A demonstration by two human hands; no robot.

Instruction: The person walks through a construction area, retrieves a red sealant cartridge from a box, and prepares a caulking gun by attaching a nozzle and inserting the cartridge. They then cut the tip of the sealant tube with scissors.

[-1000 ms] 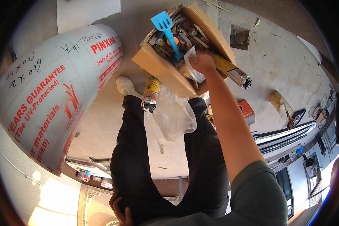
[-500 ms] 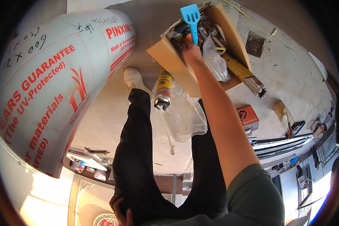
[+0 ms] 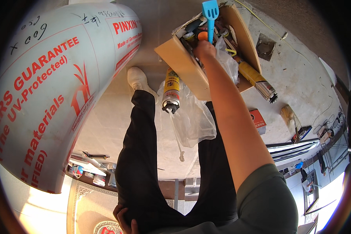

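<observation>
Cardboard box [image 3: 183, 64] serves as my reference: it sits open on the floor ahead of the white shoe [image 3: 137, 79]. My right hand [image 3: 205, 50] reaches into the box, fingers closed around the handle of a blue spatula [image 3: 210, 11], whose blade stands up at the box's far end. Just beside the box's near wall lies a yellow spray-foam can [image 3: 171, 90] on a clear plastic bag [image 3: 191, 117]. My left hand [image 3: 124, 218] rests well back from the box, against my dark trousers, fingers loosely curled and gripping nothing.
</observation>
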